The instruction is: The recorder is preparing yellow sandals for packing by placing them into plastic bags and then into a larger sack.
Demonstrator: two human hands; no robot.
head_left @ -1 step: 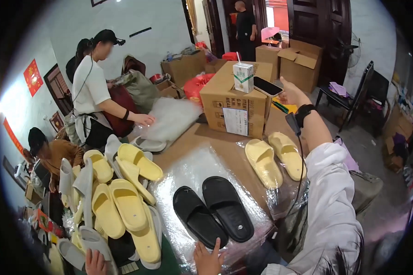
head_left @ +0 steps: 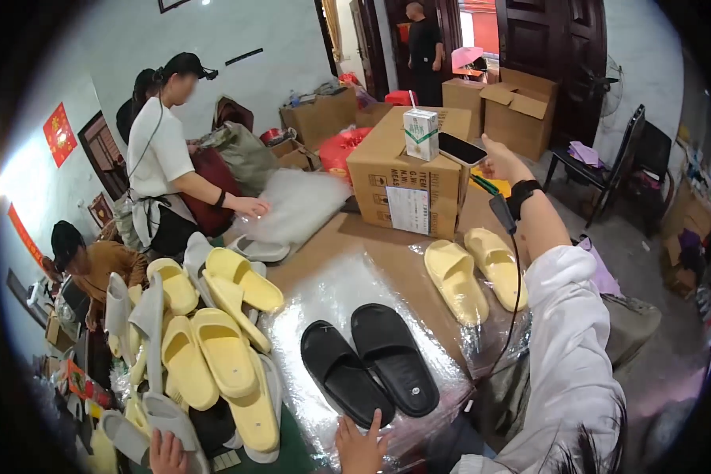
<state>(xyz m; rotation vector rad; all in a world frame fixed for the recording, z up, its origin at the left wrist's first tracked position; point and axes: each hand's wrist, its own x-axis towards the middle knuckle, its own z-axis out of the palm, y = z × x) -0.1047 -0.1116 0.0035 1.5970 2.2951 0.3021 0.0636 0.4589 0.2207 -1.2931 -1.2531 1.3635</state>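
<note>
At the near edge, the left hand (head_left: 168, 455) lies on a gray slipper (head_left: 174, 416), whether gripping I cannot tell; the right hand (head_left: 359, 446), fingers spread, touches one of two black slippers (head_left: 344, 375) on clear wrap (head_left: 336, 288). Yellow slippers (head_left: 225, 351) crowd leftward; a co-worker's white-sleeved arm (head_left: 569, 332) blocks the right; beyond stands a carton (head_left: 371, 166).

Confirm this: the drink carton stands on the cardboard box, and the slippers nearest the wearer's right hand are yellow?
No: the head view shows the slippers nearest the wearer's right hand are black. The drink carton does stand on the cardboard box.
</note>
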